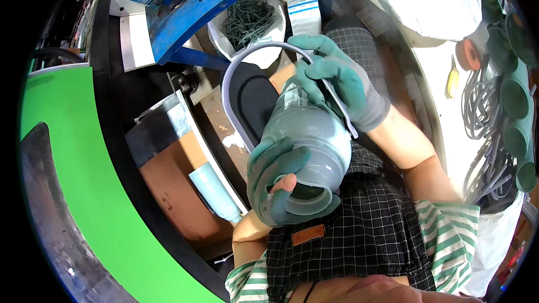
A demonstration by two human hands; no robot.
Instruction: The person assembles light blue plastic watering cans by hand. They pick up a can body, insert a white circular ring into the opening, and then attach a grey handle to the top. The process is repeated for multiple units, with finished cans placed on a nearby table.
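A blue-grey, glossy plastic vessel (306, 126) lies tilted across my lap, its round open mouth facing me. My left hand (275, 177), in a green-coated glove with the thumb tip bare, is wrapped round it near the neck. My right hand (339, 76), in a like glove with a grey cuff, is closed on a grey flexible strip (229, 87) at the vessel's far side. From there the strip arches out to the left in a wide loop; its other end passes behind the vessel by my left hand. A short end sticks out below my right hand.
A white bag of dark green scraps (250, 22) stands beyond, beside a blue metal frame (202, 14). At right, a white table carries coiled grey strips (482, 104), a yellow-handled tool (452, 81), an orange roll (467, 54) and several green-grey cylinders (515, 98). A green surface (73, 151) lies left.
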